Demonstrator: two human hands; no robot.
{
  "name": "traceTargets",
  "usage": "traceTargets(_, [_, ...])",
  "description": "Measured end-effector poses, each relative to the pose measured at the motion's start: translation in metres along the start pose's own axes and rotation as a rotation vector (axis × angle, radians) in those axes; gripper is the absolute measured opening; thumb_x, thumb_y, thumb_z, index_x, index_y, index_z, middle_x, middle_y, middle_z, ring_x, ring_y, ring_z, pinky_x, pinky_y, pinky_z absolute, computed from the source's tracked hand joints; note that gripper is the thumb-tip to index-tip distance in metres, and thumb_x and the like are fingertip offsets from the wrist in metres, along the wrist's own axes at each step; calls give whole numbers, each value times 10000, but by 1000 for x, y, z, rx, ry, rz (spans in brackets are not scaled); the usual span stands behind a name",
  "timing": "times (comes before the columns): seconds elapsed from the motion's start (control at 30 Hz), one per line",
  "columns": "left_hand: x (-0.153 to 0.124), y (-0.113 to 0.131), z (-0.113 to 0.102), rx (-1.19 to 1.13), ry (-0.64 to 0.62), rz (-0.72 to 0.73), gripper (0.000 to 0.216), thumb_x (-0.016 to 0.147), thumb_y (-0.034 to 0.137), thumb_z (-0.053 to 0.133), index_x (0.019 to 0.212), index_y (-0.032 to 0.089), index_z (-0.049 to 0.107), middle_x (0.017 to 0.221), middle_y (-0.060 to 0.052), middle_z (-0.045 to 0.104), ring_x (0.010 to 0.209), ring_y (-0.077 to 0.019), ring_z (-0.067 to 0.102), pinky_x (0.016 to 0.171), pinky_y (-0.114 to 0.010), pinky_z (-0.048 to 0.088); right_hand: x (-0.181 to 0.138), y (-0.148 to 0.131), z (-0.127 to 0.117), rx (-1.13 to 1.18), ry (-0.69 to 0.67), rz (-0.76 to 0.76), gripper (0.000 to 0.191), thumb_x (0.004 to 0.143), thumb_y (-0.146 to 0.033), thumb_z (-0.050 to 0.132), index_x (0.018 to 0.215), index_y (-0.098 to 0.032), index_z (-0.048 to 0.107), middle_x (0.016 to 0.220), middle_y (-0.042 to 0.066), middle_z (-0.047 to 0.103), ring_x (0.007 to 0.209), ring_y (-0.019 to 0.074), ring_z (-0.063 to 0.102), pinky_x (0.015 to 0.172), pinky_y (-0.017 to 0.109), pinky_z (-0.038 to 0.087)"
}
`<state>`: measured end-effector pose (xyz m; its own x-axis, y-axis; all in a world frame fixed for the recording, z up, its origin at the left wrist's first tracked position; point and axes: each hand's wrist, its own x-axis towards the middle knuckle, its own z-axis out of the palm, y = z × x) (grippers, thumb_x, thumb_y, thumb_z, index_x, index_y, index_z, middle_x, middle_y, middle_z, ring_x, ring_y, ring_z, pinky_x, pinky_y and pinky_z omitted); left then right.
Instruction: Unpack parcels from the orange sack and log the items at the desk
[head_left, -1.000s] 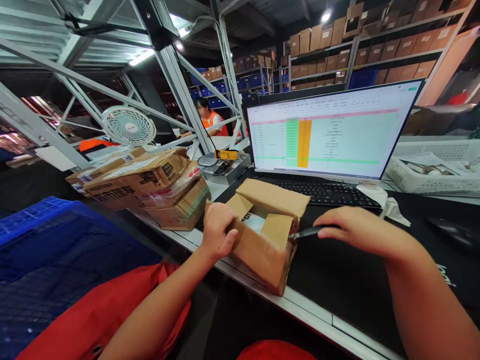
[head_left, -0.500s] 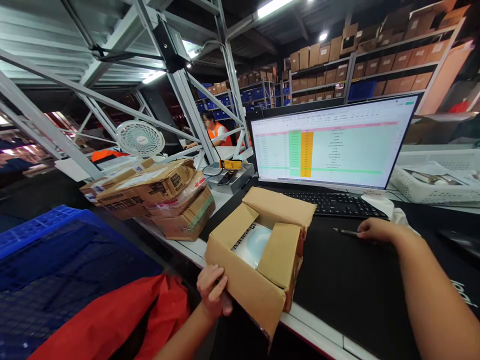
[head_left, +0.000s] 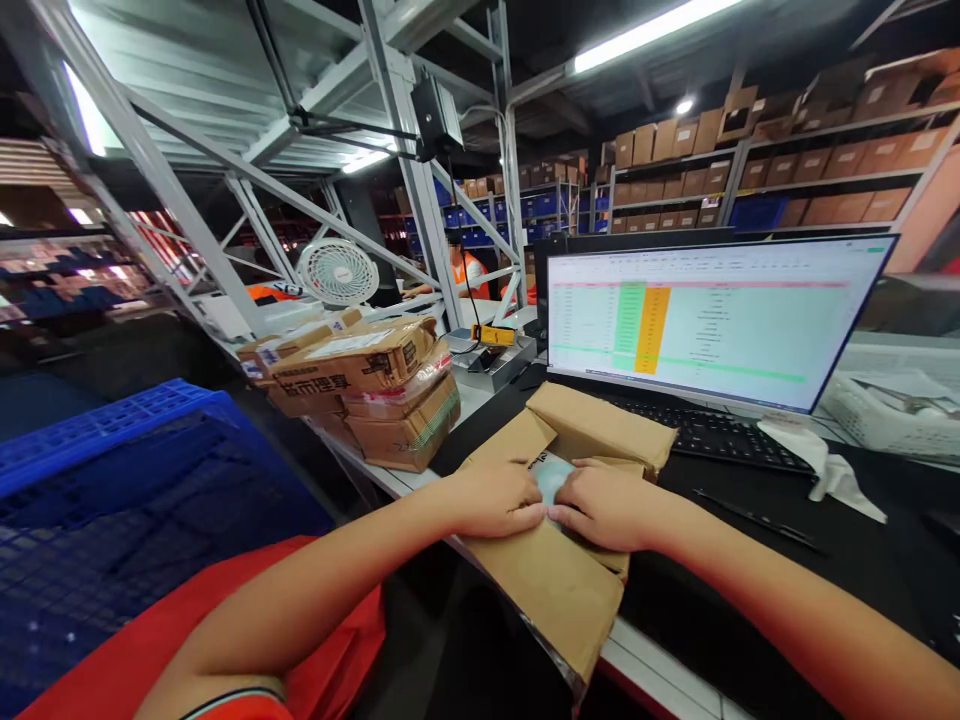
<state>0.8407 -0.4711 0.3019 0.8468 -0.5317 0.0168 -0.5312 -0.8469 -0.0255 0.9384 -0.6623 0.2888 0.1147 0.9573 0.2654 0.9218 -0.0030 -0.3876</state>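
Observation:
An open cardboard box (head_left: 555, 585) lies on the black desk mat, its near end hanging over the bench edge. Both my hands are at its opening. My left hand (head_left: 495, 497) comes in from the left and my right hand (head_left: 607, 505) from the right, knuckles up. Their fingers curl down into the box around a pale blue item (head_left: 553, 478), which shows only between them. The box flaps (head_left: 600, 425) stand open behind my hands. A black pen (head_left: 757, 518) lies alone on the mat to the right.
Behind the box are a keyboard (head_left: 720, 435) and a monitor (head_left: 712, 320) showing a spreadsheet. Stacked parcels (head_left: 367, 385) sit at the left, with a blue crate (head_left: 112, 480) below them. Further off are a fan (head_left: 337, 272), a white basket (head_left: 892, 410) and a person in an orange vest (head_left: 465, 270).
My right hand has left the pen on the mat and come back to the box. My left hand has moved from the box's near corner up to its opening.

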Motion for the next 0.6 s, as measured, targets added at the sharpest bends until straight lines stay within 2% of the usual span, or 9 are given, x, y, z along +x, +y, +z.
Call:
traceTargets(0.03, [1,-3,2,31,-27,33,380,1008,367,441,802,210,720,784,-51,738,766,-206,662,1072,-403,425,0,3,-2,-17,43,-11,383,977,-437,471,715,-217,642,716,66,652,721,205,566,936,446,440])
traceTargets(0.1, [-4,-11,1,114,5,82,437,991,453,473,734,203,722,696,-56,712,720,-215,658,1140,-441,381,-14,10,-14,-68,229,-41,442,991,-447,398,651,-227,574,649,45,591,670,186,511,923,438,426])
traceTargets(0.17, [-17,-24,-5,182,111,75,467,914,591,560,758,186,733,729,-81,711,833,-255,675,1189,-484,327,-40,15,-27,-102,422,-42,453,995,-412,363,609,-228,512,603,24,532,636,172,475,894,420,420])
traceTargets(0.2, [-26,-32,-9,191,169,36,491,884,634,579,794,180,741,780,-94,722,915,-274,677,1211,-507,289,-54,17,-31,-99,451,-9,453,994,-393,371,587,-225,479,579,15,502,615,163,458,844,397,425])
traceTargets(0.23, [-36,-42,-12,173,224,-25,517,882,658,565,862,175,749,865,-107,738,1013,-289,669,1228,-529,248,-67,18,-33,-88,423,47,443,989,-381,400,581,-221,467,569,9,489,605,158,451,780,369,423])
traceTargets(0.3, [-56,-61,-8,65,308,-167,538,960,625,435,1093,193,728,1140,-120,733,1218,-293,606,1240,-568,188,-86,19,-32,-66,264,186,366,966,-375,485,637,-217,515,612,11,525,628,159,472,677,326,398])
traceTargets(0.4, [-77,-80,22,-122,326,-305,610,1008,605,283,1442,241,509,1540,-123,481,1449,-296,404,1226,-590,197,-98,19,-29,-9,40,276,190,949,-359,543,829,-225,605,815,37,633,787,180,550,742,322,435])
traceTargets(0.5, [-79,-78,65,-199,369,-409,882,899,776,369,1573,215,272,1631,-181,304,1496,-345,307,1222,-629,153,-92,14,-43,106,-191,243,57,901,-233,582,908,-242,637,965,40,670,934,182,582,859,323,449])
traceTargets(0.6, [-72,-68,92,-187,544,-481,1062,795,888,383,1573,178,244,1561,-215,406,1436,-373,395,1227,-648,93,-67,7,-68,175,-460,286,177,755,-84,606,834,-231,663,861,13,677,829,166,608,730,281,450])
